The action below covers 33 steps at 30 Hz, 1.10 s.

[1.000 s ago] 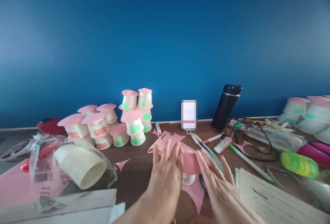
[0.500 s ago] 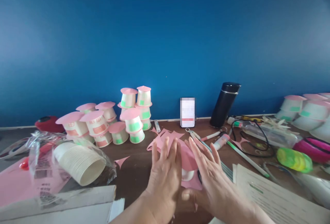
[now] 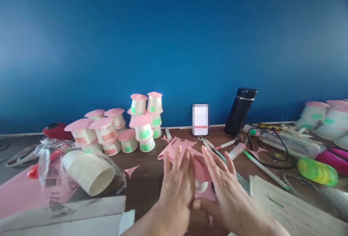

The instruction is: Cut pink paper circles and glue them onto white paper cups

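Observation:
My left hand (image 3: pixel 177 189) and my right hand (image 3: pixel 227 194) rest on either side of a pink paper roof (image 3: pixel 202 170), fingers stretched out and slightly apart. Under it shows a bit of a white paper cup (image 3: pixel 201 186); most of the cup and roof is hidden behind my hands. The right thumb points inward, near the left hand. Pink paper with cut edges (image 3: pixel 176 149) lies just beyond my fingertips, and more pink paper (image 3: pixel 208 194) is under the cup. Finished-looking cups with pink roofs (image 3: pixel 140 121) stand stacked to the left.
At left lie a sleeve of paper cups (image 3: pixel 89 174) in clear plastic and a white box (image 3: pixel 81 207). A phone (image 3: pixel 200 120) leans on the blue wall beside a tilted black flask (image 3: pixel 239 112). Pens, a glue stick (image 3: pixel 236 152), cables and a sheet of paper (image 3: pixel 293 207) fill the right.
The view has turned slightly left, so everything sits a little further right. My hands keep almost the same pose around the pink roof.

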Available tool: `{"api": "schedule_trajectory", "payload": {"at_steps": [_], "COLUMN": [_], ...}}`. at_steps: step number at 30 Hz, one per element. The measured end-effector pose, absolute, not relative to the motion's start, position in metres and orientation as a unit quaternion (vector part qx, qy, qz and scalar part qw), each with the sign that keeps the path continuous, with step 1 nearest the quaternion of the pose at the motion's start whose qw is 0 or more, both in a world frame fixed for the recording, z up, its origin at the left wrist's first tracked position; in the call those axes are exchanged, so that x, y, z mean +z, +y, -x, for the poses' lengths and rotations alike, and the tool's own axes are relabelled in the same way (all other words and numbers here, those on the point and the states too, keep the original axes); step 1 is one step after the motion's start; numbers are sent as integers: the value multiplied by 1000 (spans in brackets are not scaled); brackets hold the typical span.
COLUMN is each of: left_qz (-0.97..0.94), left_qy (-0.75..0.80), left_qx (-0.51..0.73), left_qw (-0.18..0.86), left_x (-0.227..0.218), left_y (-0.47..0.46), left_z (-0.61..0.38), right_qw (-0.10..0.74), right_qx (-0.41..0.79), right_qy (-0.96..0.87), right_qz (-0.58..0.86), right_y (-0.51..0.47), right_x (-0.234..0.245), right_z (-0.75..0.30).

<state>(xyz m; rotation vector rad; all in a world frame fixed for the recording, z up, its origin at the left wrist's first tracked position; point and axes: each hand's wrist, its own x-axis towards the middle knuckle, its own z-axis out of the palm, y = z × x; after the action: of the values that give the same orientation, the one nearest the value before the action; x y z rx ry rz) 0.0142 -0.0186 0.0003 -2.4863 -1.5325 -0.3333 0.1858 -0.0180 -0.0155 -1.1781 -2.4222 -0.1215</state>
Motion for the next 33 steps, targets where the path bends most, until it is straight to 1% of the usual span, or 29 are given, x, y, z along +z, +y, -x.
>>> {"api": "schedule_trajectory", "payload": {"at_steps": [7, 13, 18, 25, 30, 33], "left_qz": [822, 827, 834, 824, 833, 837], "left_qy": [-539, -533, -521, -520, -513, -519], "left_qx": [-107, -97, -87, -107, -101, -100], "left_qw": [150, 147, 156, 197, 181, 142], "left_x": [-2, -1, -3, -4, -5, -4], "left_y": [-20, -20, -20, -22, -24, -24], "left_z": [-16, -17, -17, -15, -16, -13], "right_qw": [250, 239, 235, 238, 217, 215], "right_qx": [-61, -82, -78, -77, -78, -64], "right_qy": [-865, -870, -868, -865, -873, -873], "right_qz": [432, 423, 431, 434, 430, 433], "right_y": [-31, -34, -33, -37, -38, -38], "right_x": [-23, -25, -26, -22, -31, -33], "right_z": [-199, -201, -199, -200, -198, -197]}}
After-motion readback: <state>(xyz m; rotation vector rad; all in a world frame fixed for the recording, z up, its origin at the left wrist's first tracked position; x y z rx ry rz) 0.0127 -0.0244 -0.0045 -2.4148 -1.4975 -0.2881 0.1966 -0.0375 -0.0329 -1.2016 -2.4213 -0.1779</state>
